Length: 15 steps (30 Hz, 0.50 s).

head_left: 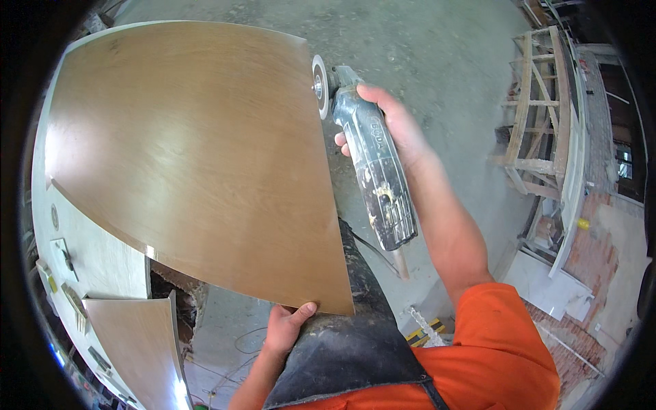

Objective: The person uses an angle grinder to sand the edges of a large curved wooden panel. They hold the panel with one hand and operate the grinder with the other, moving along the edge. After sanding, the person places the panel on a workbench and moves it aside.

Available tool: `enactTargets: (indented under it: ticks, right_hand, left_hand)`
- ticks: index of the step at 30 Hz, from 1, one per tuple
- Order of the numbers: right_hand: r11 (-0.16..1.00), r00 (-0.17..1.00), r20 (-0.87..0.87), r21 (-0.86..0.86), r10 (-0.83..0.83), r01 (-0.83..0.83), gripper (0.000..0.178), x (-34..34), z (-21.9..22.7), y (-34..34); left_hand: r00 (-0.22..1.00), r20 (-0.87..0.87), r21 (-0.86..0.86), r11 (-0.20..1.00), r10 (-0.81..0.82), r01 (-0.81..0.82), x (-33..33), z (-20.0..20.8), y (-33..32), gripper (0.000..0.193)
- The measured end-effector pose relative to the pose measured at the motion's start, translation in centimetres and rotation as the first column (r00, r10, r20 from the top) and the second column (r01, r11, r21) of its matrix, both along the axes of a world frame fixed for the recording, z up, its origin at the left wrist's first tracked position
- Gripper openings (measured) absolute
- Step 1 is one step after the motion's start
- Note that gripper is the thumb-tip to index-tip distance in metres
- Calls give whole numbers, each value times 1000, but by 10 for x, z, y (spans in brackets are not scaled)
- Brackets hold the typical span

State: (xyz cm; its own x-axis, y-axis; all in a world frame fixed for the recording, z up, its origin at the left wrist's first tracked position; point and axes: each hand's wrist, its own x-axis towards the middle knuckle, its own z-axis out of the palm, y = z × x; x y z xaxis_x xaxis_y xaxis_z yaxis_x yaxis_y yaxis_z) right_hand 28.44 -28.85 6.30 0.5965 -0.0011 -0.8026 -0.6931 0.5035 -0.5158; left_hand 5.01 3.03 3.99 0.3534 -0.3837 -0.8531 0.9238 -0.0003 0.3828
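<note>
My right hand (396, 123) is wrapped round the body of a dusty dark angle grinder (376, 164). Its pale disc (320, 87) stands upright beside the far right edge of a large brown wood-grain panel (198, 150); whether it touches the edge I cannot tell. With my left hand (287, 326) I grip the panel's near edge, thumb on top and fingers underneath, close to the near right corner. The panel's glossy face is turned up, and its left part lies over a white worktop. A cable leads from the grinder's rear end.
The white worktop (102, 236) bears small tools and a smaller brown panel (133, 335). A dark apron (348, 348) covers my front, near the panel's corner. Wooden trestle framing (536, 109) stands on the grey floor to the right. Thin cables (236, 365) lie on the floor below.
</note>
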Motion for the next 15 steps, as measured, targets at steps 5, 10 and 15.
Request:
enactTargets:
  ticks: [5,10,15]
  right_hand:
    - [1000,998,60,2,-4,4,57,18,-6,-2]
    - [999,995,102,-48,-12,17,55,31,-2,0]
    - [999,996,95,-49,6,-2,54,42,-3,-6]
  left_hand:
    - [998,-13,-13,998,59,-59,1,3,-1,47]
    - [994,-24,-19,995,102,-103,1,5,-4,47]
    - [993,-45,-25,994,104,-106,0,5,-3,48]
